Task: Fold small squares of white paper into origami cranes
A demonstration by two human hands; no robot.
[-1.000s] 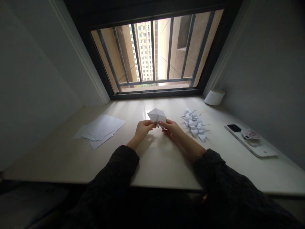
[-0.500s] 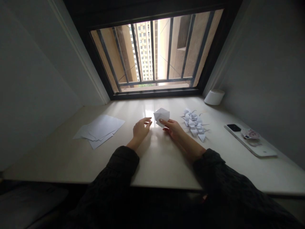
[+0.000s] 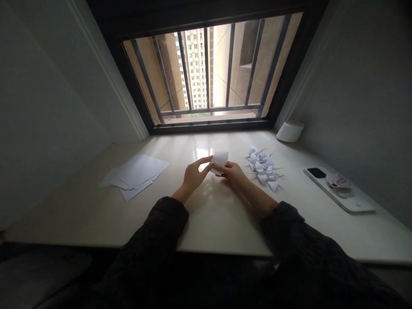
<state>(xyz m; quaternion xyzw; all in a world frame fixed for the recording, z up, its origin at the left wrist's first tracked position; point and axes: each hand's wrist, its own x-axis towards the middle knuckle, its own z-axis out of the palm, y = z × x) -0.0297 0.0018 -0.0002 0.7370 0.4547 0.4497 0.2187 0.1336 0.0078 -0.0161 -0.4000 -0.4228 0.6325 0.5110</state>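
A small folded piece of white paper [image 3: 220,159] is held just above the pale desk [image 3: 212,214] in front of the window. My left hand [image 3: 193,177] pinches its left edge with thumb and fingers. On the other side, my right hand [image 3: 234,174] grips its lower right part. Both forearms in dark sleeves reach in from the bottom of the view.
A loose stack of white sheets [image 3: 133,175] lies at the left. A heap of several folded paper cranes [image 3: 263,167] sits right of my hands. Farther right are a white phone [image 3: 339,189] with a round sticker and a white cup-like container [image 3: 289,130] by the barred window.
One second ago both hands held the paper; half a second ago the left hand had let go and opened. Now the left hand grips it again, and the paper looks folded smaller.
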